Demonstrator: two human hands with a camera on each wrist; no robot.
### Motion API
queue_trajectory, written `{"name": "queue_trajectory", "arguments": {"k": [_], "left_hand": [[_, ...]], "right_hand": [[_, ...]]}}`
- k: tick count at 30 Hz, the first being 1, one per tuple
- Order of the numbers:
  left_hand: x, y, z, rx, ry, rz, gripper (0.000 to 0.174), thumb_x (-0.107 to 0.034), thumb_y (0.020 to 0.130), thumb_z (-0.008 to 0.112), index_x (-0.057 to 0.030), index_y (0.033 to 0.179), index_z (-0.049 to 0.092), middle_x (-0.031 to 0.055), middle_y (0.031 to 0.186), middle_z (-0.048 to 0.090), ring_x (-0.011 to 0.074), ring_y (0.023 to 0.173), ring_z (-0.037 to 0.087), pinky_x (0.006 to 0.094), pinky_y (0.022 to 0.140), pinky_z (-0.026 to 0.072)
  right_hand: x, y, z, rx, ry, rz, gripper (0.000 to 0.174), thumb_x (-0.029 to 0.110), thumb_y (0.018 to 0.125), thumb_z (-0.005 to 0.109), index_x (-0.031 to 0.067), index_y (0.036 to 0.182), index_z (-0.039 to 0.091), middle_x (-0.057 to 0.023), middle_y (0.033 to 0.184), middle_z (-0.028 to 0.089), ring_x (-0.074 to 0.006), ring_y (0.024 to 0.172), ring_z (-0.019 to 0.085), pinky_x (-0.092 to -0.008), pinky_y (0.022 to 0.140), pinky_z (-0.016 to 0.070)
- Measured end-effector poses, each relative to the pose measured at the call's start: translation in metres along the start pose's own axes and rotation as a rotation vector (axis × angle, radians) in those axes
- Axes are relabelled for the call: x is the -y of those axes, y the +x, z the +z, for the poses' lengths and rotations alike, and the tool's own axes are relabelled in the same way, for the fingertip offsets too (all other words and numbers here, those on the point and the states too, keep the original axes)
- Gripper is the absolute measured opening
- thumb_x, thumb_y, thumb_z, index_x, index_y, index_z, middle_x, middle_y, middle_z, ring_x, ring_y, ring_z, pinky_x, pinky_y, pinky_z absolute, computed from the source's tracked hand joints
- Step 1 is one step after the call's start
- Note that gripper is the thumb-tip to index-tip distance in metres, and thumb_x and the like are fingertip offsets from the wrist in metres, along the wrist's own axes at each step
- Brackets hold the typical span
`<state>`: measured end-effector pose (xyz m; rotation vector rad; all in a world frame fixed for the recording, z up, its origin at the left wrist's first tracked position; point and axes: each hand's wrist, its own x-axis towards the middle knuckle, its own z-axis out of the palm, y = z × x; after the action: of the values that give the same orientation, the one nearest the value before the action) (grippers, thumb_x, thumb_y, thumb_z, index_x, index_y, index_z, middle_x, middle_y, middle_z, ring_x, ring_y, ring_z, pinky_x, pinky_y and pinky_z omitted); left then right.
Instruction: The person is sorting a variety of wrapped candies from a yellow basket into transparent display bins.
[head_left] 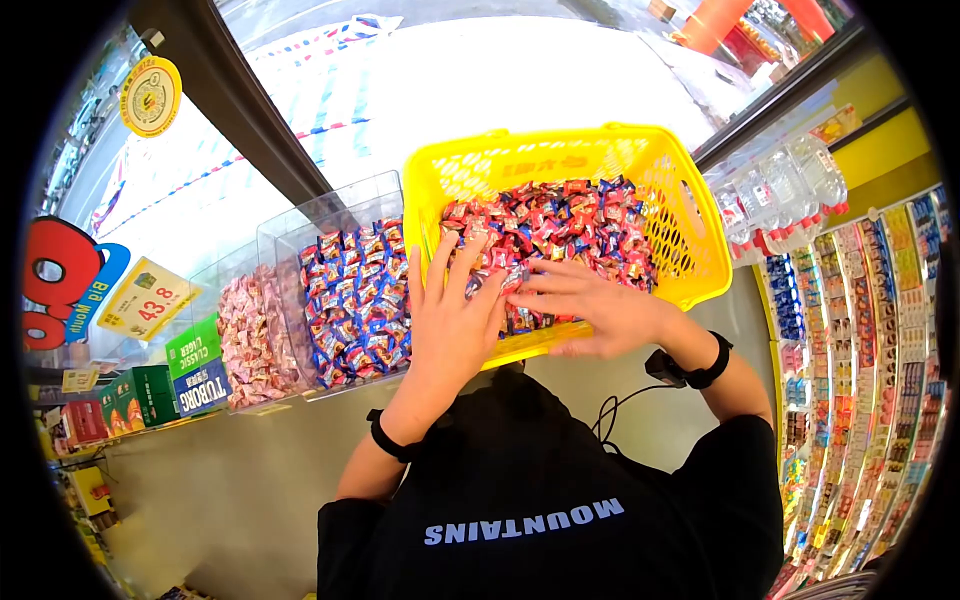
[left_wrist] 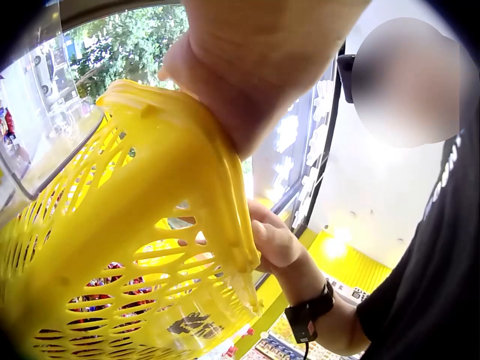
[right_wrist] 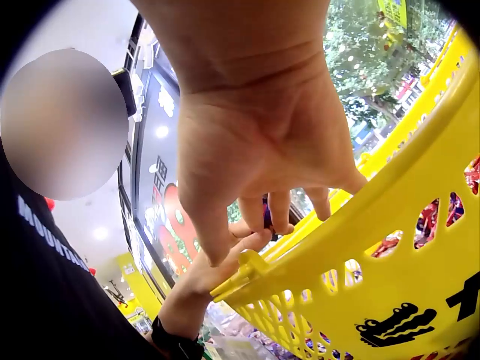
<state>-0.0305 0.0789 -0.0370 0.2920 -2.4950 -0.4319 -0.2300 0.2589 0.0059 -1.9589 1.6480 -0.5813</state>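
Observation:
A yellow plastic basket [head_left: 690, 245] holds a heap of small wrapped candies [head_left: 560, 220] in red and blue wrappers. My left hand [head_left: 450, 320] reaches over its near left rim, fingers spread over the candies. From the right, my right hand [head_left: 610, 310] comes over the near rim with its fingers stretched toward the left hand. One wrapped candy [head_left: 513, 278] shows between the left thumb and the right fingertips. In the right wrist view the right hand's [right_wrist: 262, 150] thumb stands apart from the fingers. The left fingertips are hidden in the left wrist view.
Left of the basket, a clear bin [head_left: 285, 235] holds blue and red candies [head_left: 355, 300], beside pink-wrapped ones [head_left: 255, 340]. A green Tuborg box [head_left: 198, 365] and a price sign [head_left: 150, 300] stand farther left. Water bottles [head_left: 780, 190] and stocked shelves [head_left: 860, 380] line the right.

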Motion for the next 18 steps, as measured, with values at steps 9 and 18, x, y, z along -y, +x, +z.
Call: {"name": "queue_trajectory", "arguments": {"k": [9,18], "left_hand": [[-0.009,-0.004,-0.019,0.001,0.184,0.093,0.032,-0.013,0.086,0.081,-0.0139,0.118,0.080,0.0117,0.153,0.061,0.0376,0.151,0.048,0.0682,0.128,0.0287],[0.008,-0.008,-0.041,0.100,-0.037,0.093,0.032,-0.031,0.092,0.084,-0.0136,0.119,0.078,0.0090,0.149,0.063,0.0382,0.149,0.050,0.0679,0.130,0.0263]], "right_hand": [[0.022,0.024,0.025,-0.630,-0.592,0.000,0.035,0.024,0.084,0.087,0.0174,0.117,0.078,-0.0077,0.151,0.063,-0.0371,0.148,0.053,-0.0685,0.126,0.0332],[0.029,0.039,0.047,-0.704,-0.589,-0.098,0.021,0.012,0.084,0.078,0.0126,0.104,0.082,-0.0047,0.140,0.070,-0.0339,0.142,0.060,-0.0680,0.125,0.0370]]}}
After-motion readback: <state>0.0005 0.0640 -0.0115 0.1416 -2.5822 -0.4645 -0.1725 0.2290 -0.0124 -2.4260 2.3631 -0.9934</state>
